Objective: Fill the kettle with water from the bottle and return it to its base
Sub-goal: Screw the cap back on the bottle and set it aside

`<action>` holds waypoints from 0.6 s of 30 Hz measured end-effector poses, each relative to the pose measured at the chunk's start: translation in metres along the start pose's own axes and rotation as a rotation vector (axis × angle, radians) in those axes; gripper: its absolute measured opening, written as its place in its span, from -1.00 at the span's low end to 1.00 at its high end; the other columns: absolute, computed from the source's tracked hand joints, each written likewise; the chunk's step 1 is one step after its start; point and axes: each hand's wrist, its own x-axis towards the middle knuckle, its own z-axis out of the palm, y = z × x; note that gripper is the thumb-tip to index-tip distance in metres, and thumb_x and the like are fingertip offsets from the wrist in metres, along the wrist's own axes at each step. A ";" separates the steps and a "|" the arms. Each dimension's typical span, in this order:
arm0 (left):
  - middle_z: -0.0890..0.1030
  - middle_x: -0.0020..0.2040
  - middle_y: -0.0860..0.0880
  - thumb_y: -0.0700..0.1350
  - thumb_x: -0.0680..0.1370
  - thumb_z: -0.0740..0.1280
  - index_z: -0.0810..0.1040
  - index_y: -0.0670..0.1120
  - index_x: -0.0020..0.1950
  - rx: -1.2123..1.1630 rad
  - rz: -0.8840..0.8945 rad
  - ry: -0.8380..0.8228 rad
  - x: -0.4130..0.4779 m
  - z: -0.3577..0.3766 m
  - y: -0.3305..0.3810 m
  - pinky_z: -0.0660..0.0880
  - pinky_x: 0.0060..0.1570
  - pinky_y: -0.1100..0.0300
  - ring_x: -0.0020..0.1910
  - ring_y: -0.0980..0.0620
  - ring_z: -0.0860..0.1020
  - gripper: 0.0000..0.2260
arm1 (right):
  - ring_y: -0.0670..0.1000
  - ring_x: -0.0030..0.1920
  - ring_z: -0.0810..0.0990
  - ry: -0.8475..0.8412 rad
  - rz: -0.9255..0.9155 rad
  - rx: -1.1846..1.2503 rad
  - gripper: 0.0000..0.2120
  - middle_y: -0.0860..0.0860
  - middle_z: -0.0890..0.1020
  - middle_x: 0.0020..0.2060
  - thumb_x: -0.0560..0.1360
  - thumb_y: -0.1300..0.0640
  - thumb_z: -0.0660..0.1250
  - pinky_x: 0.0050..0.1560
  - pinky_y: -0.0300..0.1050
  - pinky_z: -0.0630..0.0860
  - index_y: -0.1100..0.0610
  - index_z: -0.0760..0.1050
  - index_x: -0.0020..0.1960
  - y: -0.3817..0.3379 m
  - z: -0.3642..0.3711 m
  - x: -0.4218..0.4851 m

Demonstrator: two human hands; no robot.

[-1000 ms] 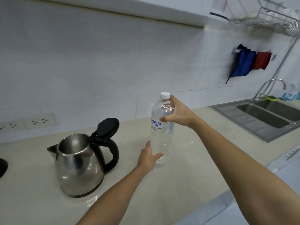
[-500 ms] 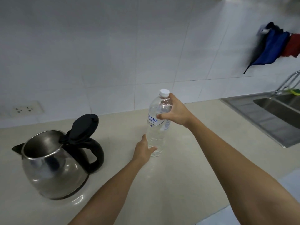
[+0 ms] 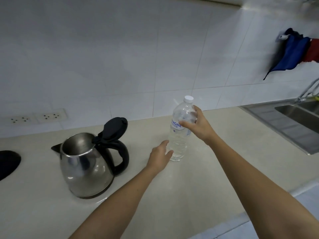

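Steel kettle (image 3: 86, 164) sits lid-up, open, on the counter (image 3: 198, 195) toward its left end, spout left, black handle right, with its black base (image 3: 7, 163) apart from it at the counter's left edge. Clear bottle (image 3: 180, 135), white cap on, stands upright mid-counter near the back wall; right hand (image 3: 198, 125) wraps its upper part, fingers clasped round it, while left hand (image 3: 161, 156) is at the bottle's foot, fingers loose and spread, thumb touching the lower side. Sink (image 3: 293, 118) at the counter's right end, blue cloth (image 3: 290, 52) hanging on the wall above.
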 end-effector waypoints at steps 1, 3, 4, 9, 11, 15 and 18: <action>0.56 0.29 -0.10 -0.10 0.57 0.32 0.41 -0.08 0.41 0.000 0.015 0.030 -0.007 -0.006 0.001 0.47 0.26 0.07 0.26 -0.08 0.55 -0.60 | -0.06 0.14 0.53 0.053 0.001 0.008 -0.27 -0.14 0.48 0.15 0.44 0.07 0.46 0.00 -0.18 0.52 0.00 0.14 0.47 0.001 0.007 -0.007; 0.55 0.31 -0.09 -0.13 0.59 0.29 0.43 -0.09 0.40 0.012 0.044 0.088 -0.026 -0.023 0.001 0.43 0.28 0.15 0.30 -0.04 0.52 -0.63 | 0.02 0.21 0.52 0.155 -0.001 0.002 -0.34 -0.07 0.50 0.20 0.46 0.05 0.43 0.15 -0.07 0.47 0.08 0.17 0.42 0.002 0.025 -0.024; 0.55 0.32 -0.08 -0.13 0.59 0.28 0.43 -0.09 0.41 0.045 0.072 0.109 -0.038 -0.037 0.000 0.42 0.29 0.16 0.31 -0.04 0.50 -0.63 | 0.05 0.22 0.51 0.203 0.001 0.006 -0.40 -0.05 0.50 0.21 0.46 0.05 0.42 0.17 -0.07 0.43 0.10 0.21 0.38 -0.002 0.038 -0.035; 0.55 0.32 -0.10 -0.15 0.61 0.23 0.39 -0.07 0.45 0.128 0.159 0.158 -0.080 -0.080 -0.017 0.39 0.32 0.14 0.33 -0.06 0.48 -0.60 | 0.14 0.33 0.44 0.321 0.095 -0.051 -0.46 0.11 0.48 0.30 0.47 0.02 0.35 0.29 0.00 0.39 0.17 0.32 0.37 -0.011 0.086 -0.067; 0.62 0.17 -0.15 -0.17 0.60 0.23 0.42 -0.03 0.44 0.139 0.182 0.206 -0.103 -0.102 -0.030 0.47 0.23 0.08 0.17 -0.09 0.57 -0.61 | 0.12 0.43 0.34 0.274 0.094 -0.067 -0.46 0.10 0.41 0.41 0.54 0.01 0.27 0.40 -0.01 0.28 0.19 0.29 0.45 -0.026 0.111 -0.083; 0.68 0.05 -0.14 -0.31 0.55 0.29 0.58 -0.16 0.27 0.149 0.311 0.391 -0.142 -0.138 -0.064 0.51 0.11 0.19 0.02 0.00 0.62 -0.69 | 0.03 0.41 0.37 0.194 0.047 0.074 -0.57 0.03 0.47 0.35 0.64 -0.02 0.09 0.35 -0.17 0.25 0.16 0.37 0.42 -0.058 0.155 -0.108; 0.63 0.15 -0.11 -0.28 0.53 0.26 0.62 -0.19 0.17 0.283 0.421 0.530 -0.157 -0.160 -0.091 0.44 0.21 0.08 0.19 0.03 0.50 -0.74 | 0.00 0.43 0.35 0.202 0.043 0.225 -0.55 0.00 0.46 0.38 0.64 -0.05 0.06 0.41 -0.17 0.22 0.14 0.36 0.44 -0.076 0.179 -0.114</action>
